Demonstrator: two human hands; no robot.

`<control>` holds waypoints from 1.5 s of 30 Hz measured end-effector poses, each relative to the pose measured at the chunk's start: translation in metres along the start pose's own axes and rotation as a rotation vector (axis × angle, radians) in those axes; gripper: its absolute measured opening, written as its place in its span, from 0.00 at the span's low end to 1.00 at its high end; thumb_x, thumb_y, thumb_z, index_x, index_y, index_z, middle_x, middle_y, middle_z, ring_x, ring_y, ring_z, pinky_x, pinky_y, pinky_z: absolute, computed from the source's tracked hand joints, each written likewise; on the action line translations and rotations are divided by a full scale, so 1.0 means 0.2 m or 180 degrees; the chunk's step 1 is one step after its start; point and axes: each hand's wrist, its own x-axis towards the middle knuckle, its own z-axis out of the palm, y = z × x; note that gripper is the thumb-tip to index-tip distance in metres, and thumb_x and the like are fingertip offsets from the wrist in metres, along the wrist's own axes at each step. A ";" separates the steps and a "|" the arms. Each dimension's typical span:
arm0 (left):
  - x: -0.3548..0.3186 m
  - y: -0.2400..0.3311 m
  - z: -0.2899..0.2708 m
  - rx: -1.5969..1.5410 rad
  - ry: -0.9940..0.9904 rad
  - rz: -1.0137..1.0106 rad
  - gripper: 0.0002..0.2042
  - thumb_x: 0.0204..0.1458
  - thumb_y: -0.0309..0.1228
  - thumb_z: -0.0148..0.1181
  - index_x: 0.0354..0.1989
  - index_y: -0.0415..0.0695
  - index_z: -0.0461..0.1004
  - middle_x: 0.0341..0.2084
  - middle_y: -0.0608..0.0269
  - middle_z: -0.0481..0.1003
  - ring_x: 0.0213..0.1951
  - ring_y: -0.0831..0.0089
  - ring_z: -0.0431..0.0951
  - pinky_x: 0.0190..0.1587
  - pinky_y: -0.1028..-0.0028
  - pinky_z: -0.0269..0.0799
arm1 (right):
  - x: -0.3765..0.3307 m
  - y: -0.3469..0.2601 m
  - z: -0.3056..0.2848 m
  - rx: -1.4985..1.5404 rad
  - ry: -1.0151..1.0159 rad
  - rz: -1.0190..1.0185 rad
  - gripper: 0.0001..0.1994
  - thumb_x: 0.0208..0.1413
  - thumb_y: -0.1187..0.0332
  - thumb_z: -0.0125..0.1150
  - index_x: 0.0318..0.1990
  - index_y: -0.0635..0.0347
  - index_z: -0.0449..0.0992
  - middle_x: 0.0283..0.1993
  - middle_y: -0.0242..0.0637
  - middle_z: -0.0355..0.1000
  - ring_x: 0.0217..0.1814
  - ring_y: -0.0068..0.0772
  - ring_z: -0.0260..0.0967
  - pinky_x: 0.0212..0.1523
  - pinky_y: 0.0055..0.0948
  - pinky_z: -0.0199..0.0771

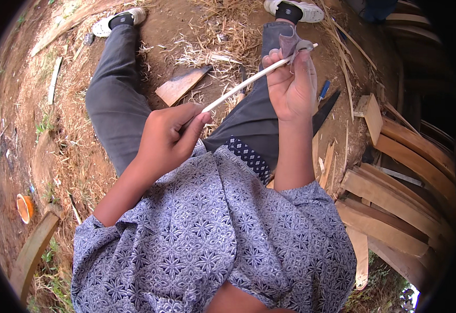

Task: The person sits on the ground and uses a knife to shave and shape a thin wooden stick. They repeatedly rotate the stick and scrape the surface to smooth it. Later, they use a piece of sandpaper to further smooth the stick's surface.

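A thin, pale wooden stick (246, 84) slants up to the right across my lap. My left hand (166, 130) is closed round its lower end, with the thumb pressed along it. Near the upper end, my right hand (289, 88) pinches a curled grey sheet (289, 43) that looks like sandpaper against the stick. The stick's tip pokes out just beyond the sheet. Between my spread legs lies a flat wedge of wood (183, 86) on the ground, short of both hands.
Wood shavings (204, 44) litter the dirt. By my right leg lie a blue-handled tool (324, 88) and a dark pointed blade (326, 112). Cut timber (395, 201) is stacked at the right. An orange container (25, 208) and a curved plank (33, 253) are at the left.
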 end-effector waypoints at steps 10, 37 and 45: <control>-0.02 -0.06 0.08 -0.0735 0.0075 -0.0274 0.12 0.65 0.31 0.55 0.33 0.36 0.79 0.17 0.66 0.70 0.21 0.85 0.65 0.24 0.77 0.60 | -0.20 0.25 0.18 0.0100 0.0411 0.0290 0.10 0.69 0.69 0.53 0.49 0.64 0.78 0.47 0.33 0.75 0.50 0.26 0.73 0.53 0.29 0.75; 0.06 0.04 0.08 -0.2114 -0.0541 -0.1169 0.25 0.72 0.44 0.38 0.45 0.34 0.77 0.09 0.73 0.62 0.13 0.85 0.59 0.19 0.82 0.56 | 0.08 0.16 0.11 0.0052 0.0794 0.0223 0.11 0.67 0.67 0.57 0.51 0.61 0.77 0.45 0.31 0.78 0.45 0.22 0.75 0.44 0.27 0.77; 0.08 0.00 0.03 -0.2927 -0.1064 -0.1665 0.25 0.71 0.43 0.38 0.45 0.31 0.75 0.11 0.68 0.66 0.14 0.82 0.67 0.19 0.82 0.63 | 0.09 0.12 0.07 -0.0106 0.0621 0.0272 0.10 0.66 0.67 0.58 0.49 0.62 0.78 0.44 0.32 0.78 0.44 0.22 0.75 0.46 0.28 0.77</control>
